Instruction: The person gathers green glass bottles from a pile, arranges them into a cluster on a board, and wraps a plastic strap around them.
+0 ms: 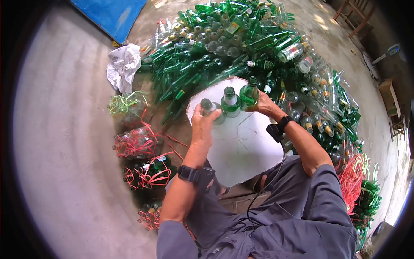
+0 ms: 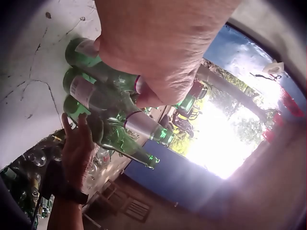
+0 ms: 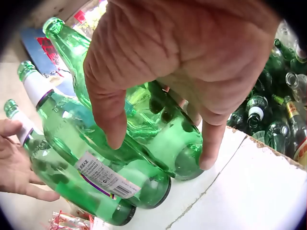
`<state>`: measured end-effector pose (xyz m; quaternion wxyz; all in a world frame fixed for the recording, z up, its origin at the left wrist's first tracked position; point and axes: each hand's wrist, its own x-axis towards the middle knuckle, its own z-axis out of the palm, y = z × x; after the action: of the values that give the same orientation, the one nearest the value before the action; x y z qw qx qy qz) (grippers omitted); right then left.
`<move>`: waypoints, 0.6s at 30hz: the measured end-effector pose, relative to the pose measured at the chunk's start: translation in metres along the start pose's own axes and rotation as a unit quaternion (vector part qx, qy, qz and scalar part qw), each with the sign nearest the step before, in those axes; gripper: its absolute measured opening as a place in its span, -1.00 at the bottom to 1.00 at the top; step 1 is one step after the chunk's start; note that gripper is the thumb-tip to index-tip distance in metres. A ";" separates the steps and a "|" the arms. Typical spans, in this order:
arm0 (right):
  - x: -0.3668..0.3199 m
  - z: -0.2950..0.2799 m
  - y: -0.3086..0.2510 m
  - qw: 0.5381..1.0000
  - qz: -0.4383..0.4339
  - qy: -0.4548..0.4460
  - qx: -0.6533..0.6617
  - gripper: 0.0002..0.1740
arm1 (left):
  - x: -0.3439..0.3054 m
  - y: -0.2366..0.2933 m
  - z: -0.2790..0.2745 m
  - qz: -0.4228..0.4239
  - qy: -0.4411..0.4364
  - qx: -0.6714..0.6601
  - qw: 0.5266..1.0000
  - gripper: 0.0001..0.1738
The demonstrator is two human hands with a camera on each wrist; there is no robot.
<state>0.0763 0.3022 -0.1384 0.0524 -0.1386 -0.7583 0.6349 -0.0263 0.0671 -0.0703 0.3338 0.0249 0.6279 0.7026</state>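
Three green glass bottles stand upright side by side on a white board (image 1: pixel 241 146) with a rough edge. My left hand (image 1: pixel 202 127) holds the left bottle (image 1: pixel 207 105), thumb and fingers on either side of it below the mouth. Between the hands is the middle bottle (image 1: pixel 230 103), with a pale neck wrap and, in the right wrist view, a white back label (image 3: pixel 108 175). My right hand (image 1: pixel 266 106) grips the right bottle (image 1: pixel 249 93) around its body, thumb in front and fingers behind. This bottle shows no neck wrap.
A large heap of loose bottles (image 1: pixel 211 43), green and clear, lies beyond the board and along its right. Bottle bundles tied with red string (image 1: pixel 136 142) stand at left. Crumpled white sheeting (image 1: pixel 123 67) and a blue panel (image 1: pixel 112 17) lie farther back. Red string (image 1: pixel 351 177) hangs at right.
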 end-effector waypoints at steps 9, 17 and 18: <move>0.015 0.016 0.014 0.999 -0.029 -0.032 -0.010 -0.22 | -0.008 0.003 -0.017 -0.023 0.028 0.030 0.999 -0.28; 0.015 0.033 0.018 0.995 -0.043 -0.025 -0.082 -0.26 | -0.012 0.003 -0.035 -0.032 0.044 0.030 0.998 -0.31; 0.016 0.033 0.019 0.989 -0.060 -0.025 -0.130 -0.27 | -0.014 0.005 -0.035 -0.030 0.044 0.031 0.998 -0.32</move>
<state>0.0552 0.2784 -0.1652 0.0528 -0.0829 -0.8423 0.5299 -0.0338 0.0301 -0.0678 0.3260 -0.0142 0.6636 0.6732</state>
